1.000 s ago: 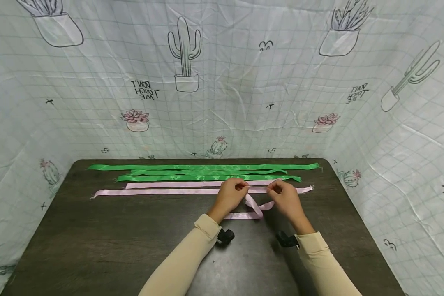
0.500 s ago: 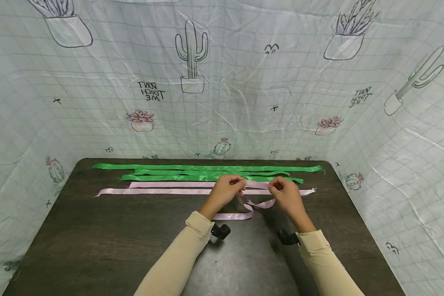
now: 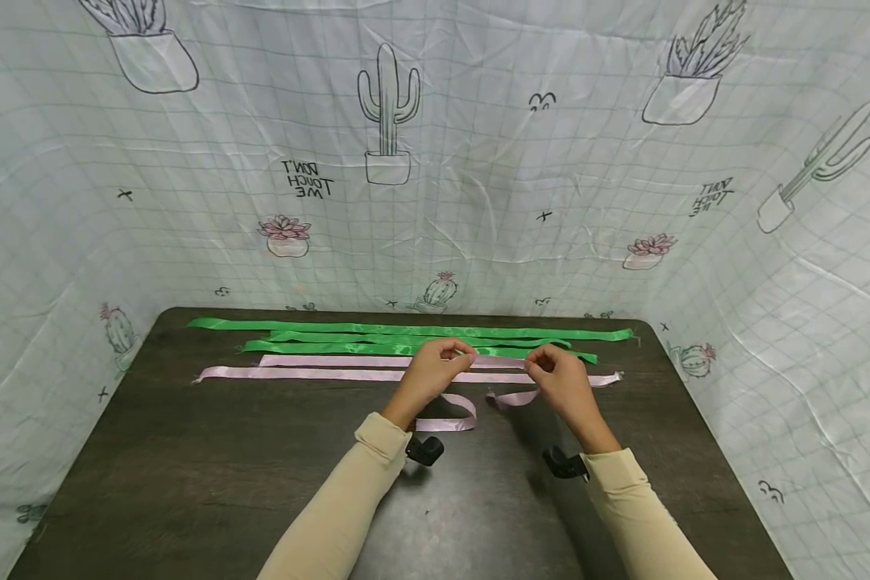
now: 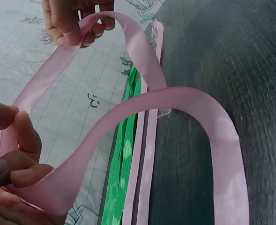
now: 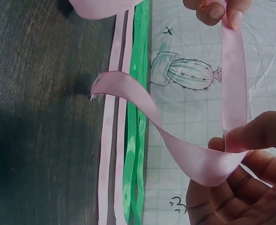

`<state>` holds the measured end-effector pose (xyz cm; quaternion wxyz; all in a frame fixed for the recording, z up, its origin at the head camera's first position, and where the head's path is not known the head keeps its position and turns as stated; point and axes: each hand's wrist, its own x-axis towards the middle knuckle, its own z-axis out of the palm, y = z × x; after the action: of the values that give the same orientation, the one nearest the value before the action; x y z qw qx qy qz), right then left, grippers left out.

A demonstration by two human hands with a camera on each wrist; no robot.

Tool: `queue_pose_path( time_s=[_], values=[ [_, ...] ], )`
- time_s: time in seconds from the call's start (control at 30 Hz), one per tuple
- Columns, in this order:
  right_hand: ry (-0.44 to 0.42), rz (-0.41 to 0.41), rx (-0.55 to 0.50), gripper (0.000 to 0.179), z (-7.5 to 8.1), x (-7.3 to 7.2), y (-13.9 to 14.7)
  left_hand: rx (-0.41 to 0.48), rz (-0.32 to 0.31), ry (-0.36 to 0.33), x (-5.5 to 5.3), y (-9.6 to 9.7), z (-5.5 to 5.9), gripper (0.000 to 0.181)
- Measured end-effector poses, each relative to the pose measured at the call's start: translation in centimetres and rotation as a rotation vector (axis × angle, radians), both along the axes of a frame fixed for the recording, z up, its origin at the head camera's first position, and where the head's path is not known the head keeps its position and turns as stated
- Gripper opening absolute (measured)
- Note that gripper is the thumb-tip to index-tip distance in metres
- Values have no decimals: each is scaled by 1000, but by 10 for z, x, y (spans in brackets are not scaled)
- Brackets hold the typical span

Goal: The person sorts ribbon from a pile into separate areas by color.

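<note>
A pink satin ribbon [image 3: 500, 363] stretches between my two hands above the dark table. My left hand [image 3: 429, 374] pinches it between thumb and fingertips, and from there it loops down to the tabletop. My right hand [image 3: 561, 391] pinches the same ribbon to the right; a short tail [image 5: 123, 84] with a frayed tip hangs from that hand. In the left wrist view, the ribbon [image 4: 229, 136] runs over the left fingers [image 4: 27, 136] and curves down toward the table. Behind the hands, two pink ribbons [image 3: 333, 374] lie flat, side by side.
Several green ribbons [image 3: 377, 329] lie lengthwise near the table's far edge, behind the flat pink ones. A white grid cloth [image 3: 471, 209] printed with cacti hangs at the back and sides of the dark table [image 3: 188, 467]. Each wrist carries a small black camera [image 3: 426, 451].
My left hand has slid left along the ribbon, widening the taut span between the hands. The loop below has shifted left, away from the right-hand tail. The right hand has hardly moved.
</note>
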<state>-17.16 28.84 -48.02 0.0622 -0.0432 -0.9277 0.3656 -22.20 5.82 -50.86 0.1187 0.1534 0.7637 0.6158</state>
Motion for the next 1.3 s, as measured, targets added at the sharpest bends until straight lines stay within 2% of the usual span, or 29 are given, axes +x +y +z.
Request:
queue_pose_path(
  time_s=[0.13,0.23,0.47,0.6,0.73,0.93,1.13,1.3],
  values=[
    [-12,6,3,10,0,0,1,3,26,2,-1,-7,0,15],
    [-17,6,-6,10,1,0,2,16,43,-26,-3,-14,1,15],
    [-17,22,-22,13,5,0,8,116,92,-83,-3,-36,2,12],
    [-55,15,-63,16,9,2,11,146,121,-106,-2,-50,4,11],
    [-69,-13,-105,19,12,4,14,133,150,-92,-1,-62,5,14],
    [-26,-67,-107,18,14,6,18,90,180,-87,2,-82,5,15],
    [-40,-72,-108,18,17,6,24,76,208,-82,6,-108,3,15],
    [-70,-60,-93,20,18,6,28,68,251,-86,10,-132,5,18]
  ],
)
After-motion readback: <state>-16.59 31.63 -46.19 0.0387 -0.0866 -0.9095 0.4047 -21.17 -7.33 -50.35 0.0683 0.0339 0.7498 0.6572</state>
